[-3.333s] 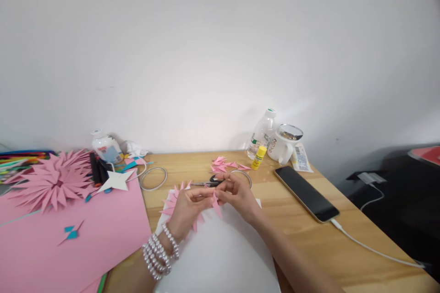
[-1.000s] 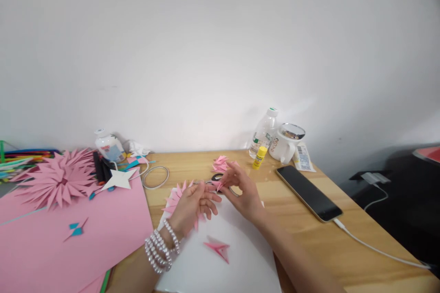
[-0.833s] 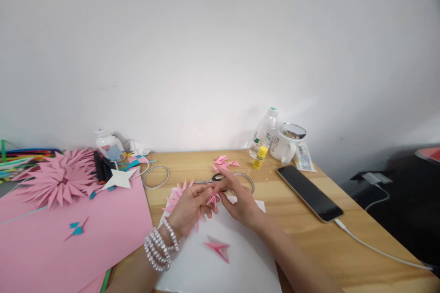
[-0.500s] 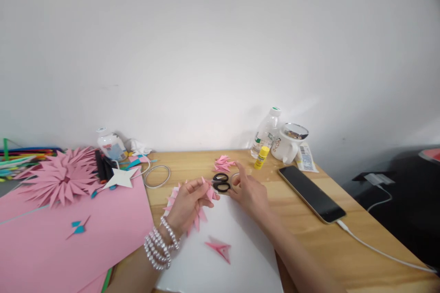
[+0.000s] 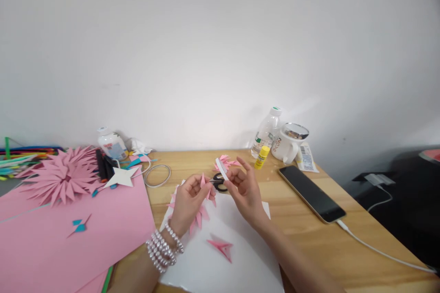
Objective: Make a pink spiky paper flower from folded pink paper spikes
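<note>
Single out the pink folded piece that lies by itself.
The pink folded piece on the white sheet, touching no other; the rest are clustered or in the left hand.

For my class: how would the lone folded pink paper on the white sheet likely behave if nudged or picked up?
The folded pink paper looks small and thin, so it is probably light and would slide easily. Its creases likely make it fairly stiff, though its narrow points could bend if pinched. Being V-shaped, it seems unlikely to roll.
</note>
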Demonstrator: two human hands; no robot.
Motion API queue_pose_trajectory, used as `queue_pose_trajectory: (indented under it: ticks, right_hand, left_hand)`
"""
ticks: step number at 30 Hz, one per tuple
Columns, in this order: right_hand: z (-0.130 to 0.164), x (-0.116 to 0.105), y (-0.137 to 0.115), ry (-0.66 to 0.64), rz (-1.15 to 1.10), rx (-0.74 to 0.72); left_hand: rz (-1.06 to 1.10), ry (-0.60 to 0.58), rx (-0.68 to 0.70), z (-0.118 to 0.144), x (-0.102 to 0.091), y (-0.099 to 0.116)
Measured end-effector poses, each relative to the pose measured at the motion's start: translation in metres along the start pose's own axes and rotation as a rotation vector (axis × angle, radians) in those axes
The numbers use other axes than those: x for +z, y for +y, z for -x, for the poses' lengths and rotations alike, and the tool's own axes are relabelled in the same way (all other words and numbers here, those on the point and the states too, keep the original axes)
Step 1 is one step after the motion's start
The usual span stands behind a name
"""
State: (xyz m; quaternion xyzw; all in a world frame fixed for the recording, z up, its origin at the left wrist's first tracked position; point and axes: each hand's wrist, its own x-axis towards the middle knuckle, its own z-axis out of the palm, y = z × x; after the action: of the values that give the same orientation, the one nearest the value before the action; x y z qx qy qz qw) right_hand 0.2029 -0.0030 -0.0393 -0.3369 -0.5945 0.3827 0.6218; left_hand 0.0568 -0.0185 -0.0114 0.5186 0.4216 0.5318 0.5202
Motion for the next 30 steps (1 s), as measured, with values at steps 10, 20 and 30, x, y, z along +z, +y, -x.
queue_pose_trajectory:
  ticks: [10,20,30]
  right_hand:
    - [0.012,0.007,0.000,-0.135,0.093,-0.039]
    - [0.014,0.006,0.007,-0.153,0.210,-0.120]
    - [0.017,0.006,0.000,-0.220,0.267,-0.169]
  left_hand:
    - [-0.171,0.142,-0.010,0.001,-0.002,-0.009]
    - [-0.174,0.116,0.043,0.002,-0.001,-0.016]
    - [-0.248,0.198,0.118,0.000,-0.004,-0.007]
